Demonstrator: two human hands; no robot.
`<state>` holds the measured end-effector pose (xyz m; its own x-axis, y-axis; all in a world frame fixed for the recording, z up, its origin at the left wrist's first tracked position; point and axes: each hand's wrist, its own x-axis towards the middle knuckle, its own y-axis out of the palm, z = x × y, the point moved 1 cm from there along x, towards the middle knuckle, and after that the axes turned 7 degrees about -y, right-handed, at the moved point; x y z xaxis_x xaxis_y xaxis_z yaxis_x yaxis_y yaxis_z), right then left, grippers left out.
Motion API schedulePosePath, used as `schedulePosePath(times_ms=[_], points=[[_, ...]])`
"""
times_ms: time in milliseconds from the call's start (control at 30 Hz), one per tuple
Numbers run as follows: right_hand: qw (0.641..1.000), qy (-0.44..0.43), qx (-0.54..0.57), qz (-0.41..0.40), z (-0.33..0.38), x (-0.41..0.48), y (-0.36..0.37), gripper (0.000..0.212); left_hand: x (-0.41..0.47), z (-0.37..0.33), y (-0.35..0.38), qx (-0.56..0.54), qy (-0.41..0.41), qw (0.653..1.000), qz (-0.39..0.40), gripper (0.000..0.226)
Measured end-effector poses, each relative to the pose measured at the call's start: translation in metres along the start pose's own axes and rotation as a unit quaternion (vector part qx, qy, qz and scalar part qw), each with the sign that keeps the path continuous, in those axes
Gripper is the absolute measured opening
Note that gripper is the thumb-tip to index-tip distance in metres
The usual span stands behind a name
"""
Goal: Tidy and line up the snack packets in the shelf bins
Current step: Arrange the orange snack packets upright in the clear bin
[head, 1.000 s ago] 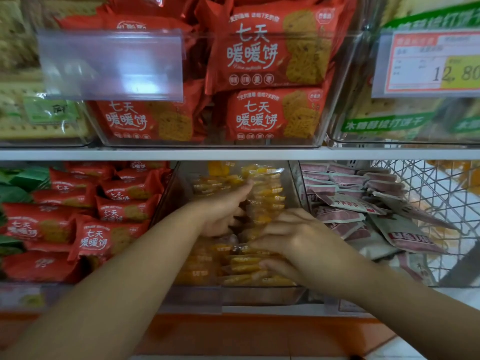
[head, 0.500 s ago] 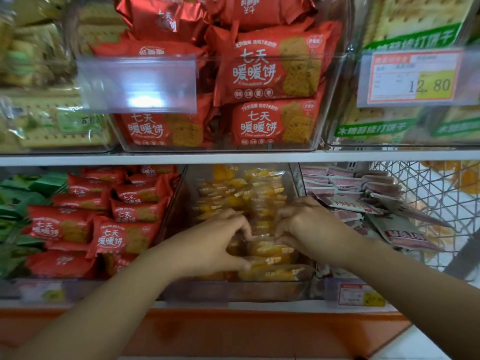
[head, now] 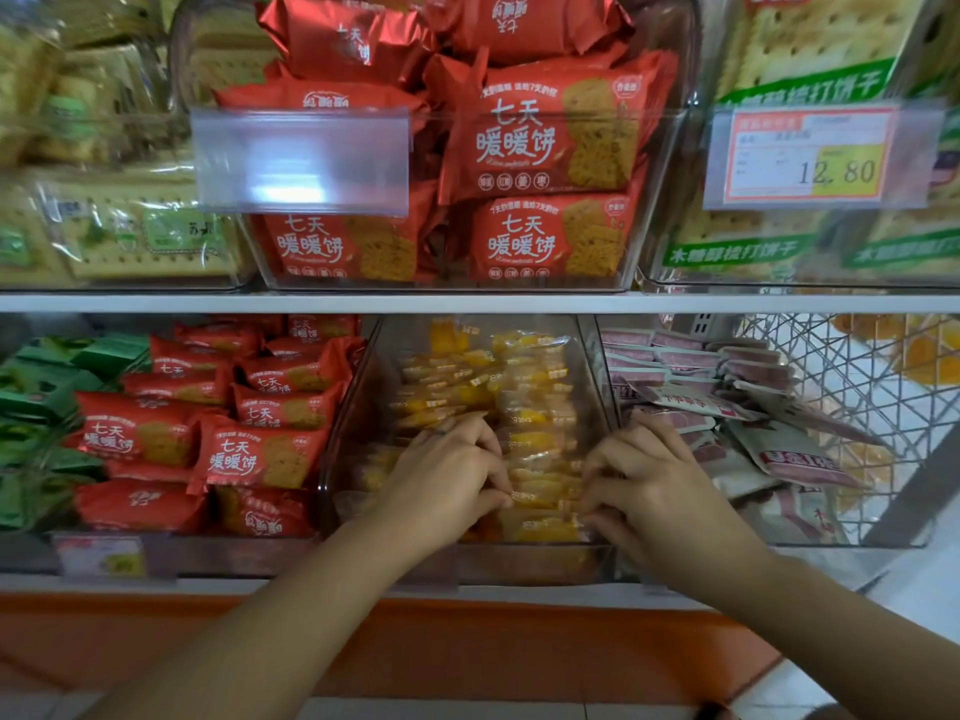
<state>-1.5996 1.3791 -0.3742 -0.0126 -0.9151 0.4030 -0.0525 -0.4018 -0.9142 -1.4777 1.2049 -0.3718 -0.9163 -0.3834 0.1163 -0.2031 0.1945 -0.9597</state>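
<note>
Shelf (head: 467, 302) first, lower tier: clear middle bin (head: 358, 387) between red packets (head: 260, 454) at its left wall and pale pink packets (head: 685, 392) at its right wall. Yellow snack packets (head: 530, 407) stacked in two loose columns inside that bin, front-right column leaning. Left hand (head: 447, 480) and right hand (head: 660, 491) both down near front edge, fingers curled and pinching opposite ends of same front packets. Probably squaring that column: press inward evenly from both ends, keep packet edges parallel to front wall, slide rather than lift, avoid crushing thin wrappers.
</note>
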Motion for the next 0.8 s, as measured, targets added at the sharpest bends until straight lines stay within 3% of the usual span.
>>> schedulePosePath(times_ms=[233, 367, 467, 633, 800], points=[[0.999, 0.025, -0.015, 0.036, 0.012, 0.012, 0.019, 0.017, 0.002, -0.002, -0.003, -0.010, -0.018, 0.999, 0.032, 0.016], [0.999, 0.026, 0.004, 0.021, 0.005, 0.001, 0.008, 0.006, -0.003, 0.004, -0.022, -0.139, -0.031, 0.984, 0.106, 0.018], [0.996, 0.053, 0.050, -0.041, 0.003, -0.007, -0.003, 0.024, -0.007, 0.011, -0.034, -0.194, -0.080, 0.976, 0.048, 0.022], [0.965, 0.173, 0.162, -0.108, -0.008, -0.019, -0.001, 0.029, -0.007, 0.007, -0.027, -0.061, -0.099, 0.992, 0.050, 0.023], [0.971, 0.164, 0.144, -0.102, -0.008, -0.019, 0.004, 0.021, 0.001, -0.003, -0.021, 0.034, -0.052, 0.998, 0.018, 0.023]])
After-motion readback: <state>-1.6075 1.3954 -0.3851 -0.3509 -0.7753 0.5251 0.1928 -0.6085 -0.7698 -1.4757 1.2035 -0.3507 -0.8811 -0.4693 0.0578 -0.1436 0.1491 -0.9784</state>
